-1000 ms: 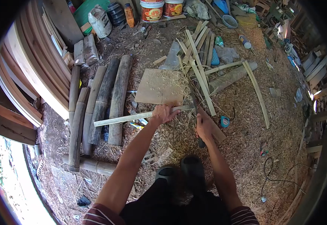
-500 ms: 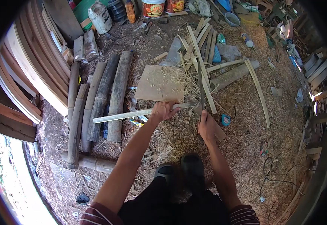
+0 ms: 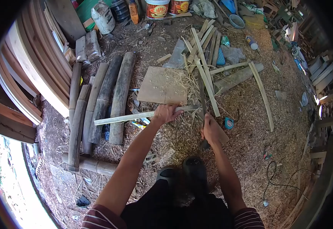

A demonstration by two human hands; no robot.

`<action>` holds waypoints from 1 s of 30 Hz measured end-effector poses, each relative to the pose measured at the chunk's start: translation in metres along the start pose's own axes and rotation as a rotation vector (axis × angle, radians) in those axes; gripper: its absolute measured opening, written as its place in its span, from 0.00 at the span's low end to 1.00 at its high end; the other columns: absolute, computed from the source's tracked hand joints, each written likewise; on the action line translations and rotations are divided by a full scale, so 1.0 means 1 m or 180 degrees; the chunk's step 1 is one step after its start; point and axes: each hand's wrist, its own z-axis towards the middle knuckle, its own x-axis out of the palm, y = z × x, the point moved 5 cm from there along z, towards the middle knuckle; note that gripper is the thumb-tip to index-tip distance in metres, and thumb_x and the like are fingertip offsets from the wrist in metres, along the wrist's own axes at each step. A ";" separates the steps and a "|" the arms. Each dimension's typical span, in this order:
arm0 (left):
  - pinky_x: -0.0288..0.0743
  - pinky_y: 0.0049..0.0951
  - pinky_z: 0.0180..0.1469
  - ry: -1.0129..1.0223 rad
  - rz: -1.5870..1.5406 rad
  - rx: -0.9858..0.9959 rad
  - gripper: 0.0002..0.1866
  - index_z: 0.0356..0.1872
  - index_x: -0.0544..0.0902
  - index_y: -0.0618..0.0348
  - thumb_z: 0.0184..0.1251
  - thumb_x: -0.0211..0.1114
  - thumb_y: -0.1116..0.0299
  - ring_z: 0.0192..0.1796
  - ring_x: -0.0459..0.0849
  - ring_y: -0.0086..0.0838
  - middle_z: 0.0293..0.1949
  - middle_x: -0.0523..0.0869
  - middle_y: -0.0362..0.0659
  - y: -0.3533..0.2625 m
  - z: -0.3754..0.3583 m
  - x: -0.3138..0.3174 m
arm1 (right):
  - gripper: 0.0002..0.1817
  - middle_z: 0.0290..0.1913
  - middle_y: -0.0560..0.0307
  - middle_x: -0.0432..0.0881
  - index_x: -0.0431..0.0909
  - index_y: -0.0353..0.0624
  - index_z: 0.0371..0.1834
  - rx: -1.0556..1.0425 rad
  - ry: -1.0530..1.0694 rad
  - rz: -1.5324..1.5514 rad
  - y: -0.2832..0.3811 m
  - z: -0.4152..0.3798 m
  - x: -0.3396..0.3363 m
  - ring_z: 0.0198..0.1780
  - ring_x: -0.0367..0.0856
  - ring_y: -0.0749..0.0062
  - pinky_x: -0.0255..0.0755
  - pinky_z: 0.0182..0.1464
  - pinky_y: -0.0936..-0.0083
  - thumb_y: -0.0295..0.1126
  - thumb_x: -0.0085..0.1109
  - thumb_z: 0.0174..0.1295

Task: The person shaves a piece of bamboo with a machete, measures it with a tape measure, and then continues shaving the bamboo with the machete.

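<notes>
My left hand (image 3: 165, 113) is closed around a pale bamboo strip (image 3: 126, 118), which runs left across the bamboo poles. The strip's right end meets a long dark blade in front of my right hand. My right hand (image 3: 211, 131) grips this machete (image 3: 202, 91), its blade pointing away from me and its handle end showing below my fist. Under the right hand lies a flat wooden piece (image 3: 223, 137), partly hidden. Just beyond my left hand is a brown board (image 3: 162, 86) with shavings on it.
Several bamboo poles (image 3: 122, 95) lie at left, near curved planks (image 3: 40, 68). Split strips (image 3: 204, 68) are piled ahead beside a thick bamboo piece (image 3: 239, 78). A tape measure (image 3: 229, 123) lies right of my right hand. Buckets (image 3: 157, 8) stand at the back; a cable (image 3: 285, 185) lies at lower right.
The machete's blade has tilted slightly to the left, and my right hand has turned and shifted a little toward me. My left hand and its strip stay nearly in place.
</notes>
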 end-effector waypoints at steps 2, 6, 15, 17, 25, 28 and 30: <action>0.77 0.39 0.27 -0.0250 0.0186 0.0059 0.23 0.47 0.78 0.46 0.62 0.55 0.41 0.26 0.83 0.42 0.27 0.83 0.49 -0.004 -0.002 -0.008 | 0.31 0.10 0.56 0.64 0.69 0.36 0.19 -0.0517 -0.0474 -0.0296 0.025 -0.010 -0.009 0.10 0.64 0.68 0.61 0.15 0.69 0.52 0.36 0.70; 0.78 0.40 0.29 -0.0181 0.0176 0.0009 0.23 0.47 0.78 0.46 0.62 0.54 0.42 0.28 0.83 0.42 0.27 0.83 0.49 0.003 -0.003 0.008 | 0.32 0.11 0.53 0.63 0.71 0.34 0.21 -0.1791 -0.1025 -0.0986 -0.008 0.006 -0.005 0.13 0.67 0.63 0.60 0.18 0.64 0.52 0.35 0.70; 0.78 0.40 0.28 0.0330 -0.0129 -0.0072 0.22 0.46 0.79 0.45 0.63 0.53 0.41 0.31 0.84 0.43 0.28 0.84 0.50 0.000 0.006 -0.003 | 0.30 0.16 0.46 0.68 0.69 0.28 0.23 -0.0653 -0.0401 -0.1246 -0.009 -0.004 0.006 0.18 0.67 0.51 0.60 0.27 0.55 0.49 0.37 0.70; 0.78 0.40 0.29 0.0170 -0.0033 -0.0026 0.22 0.46 0.79 0.45 0.63 0.53 0.41 0.31 0.84 0.43 0.28 0.84 0.50 0.005 0.004 0.007 | 0.30 0.15 0.46 0.66 0.68 0.29 0.22 -0.1402 -0.0849 -0.1311 0.041 -0.034 0.006 0.17 0.65 0.50 0.60 0.27 0.55 0.48 0.38 0.70; 0.78 0.42 0.31 0.0607 -0.0088 -0.0248 0.25 0.48 0.77 0.45 0.61 0.53 0.39 0.33 0.84 0.45 0.30 0.84 0.52 -0.001 0.005 -0.002 | 0.31 0.11 0.55 0.64 0.68 0.35 0.19 -0.0499 -0.0325 -0.1647 -0.021 0.001 0.002 0.12 0.62 0.66 0.59 0.19 0.61 0.53 0.39 0.69; 0.77 0.47 0.41 0.0278 -0.0313 0.0109 0.27 0.52 0.74 0.46 0.62 0.51 0.38 0.37 0.83 0.48 0.30 0.84 0.53 -0.003 0.005 -0.011 | 0.29 0.13 0.60 0.65 0.67 0.41 0.18 0.0030 0.0232 -0.0094 -0.014 -0.002 0.001 0.13 0.63 0.73 0.58 0.18 0.68 0.53 0.39 0.70; 0.76 0.46 0.44 0.0439 -0.0488 0.0031 0.28 0.53 0.74 0.46 0.62 0.50 0.38 0.39 0.83 0.49 0.30 0.84 0.53 0.001 0.002 -0.014 | 0.27 0.10 0.65 0.62 0.65 0.45 0.21 0.1053 0.0587 0.1693 -0.017 -0.013 0.002 0.11 0.61 0.78 0.60 0.15 0.74 0.54 0.36 0.70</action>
